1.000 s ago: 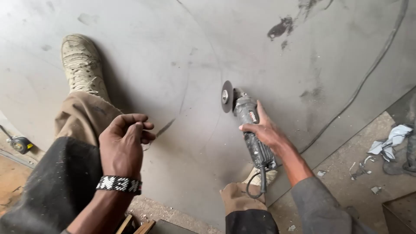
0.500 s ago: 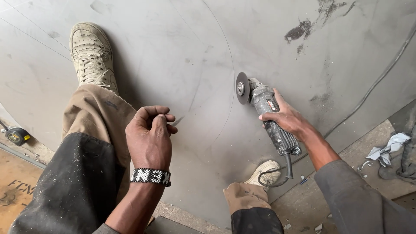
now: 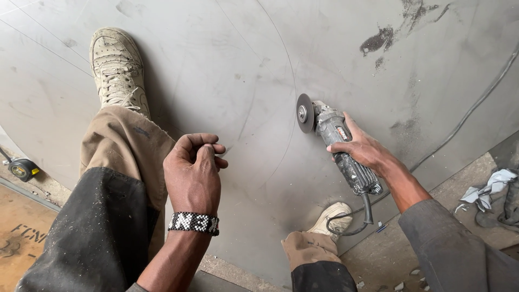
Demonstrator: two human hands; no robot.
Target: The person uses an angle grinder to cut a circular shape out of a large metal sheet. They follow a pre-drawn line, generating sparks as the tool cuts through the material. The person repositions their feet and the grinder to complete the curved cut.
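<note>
We are counting one angle grinder [image 3: 340,148] with one cutting disc [image 3: 304,113], one large metal sheet [image 3: 227,70], two dusty shoes, the far one [image 3: 118,70] and the near one [image 3: 336,216], one beaded wristband [image 3: 193,223], one tape measure [image 3: 22,169], and two hands, left [image 3: 192,173] and right [image 3: 363,148].

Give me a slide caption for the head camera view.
Right hand grips an angle grinder at a scribed arc on the steel sheet; left hand hovers curled.
</note>
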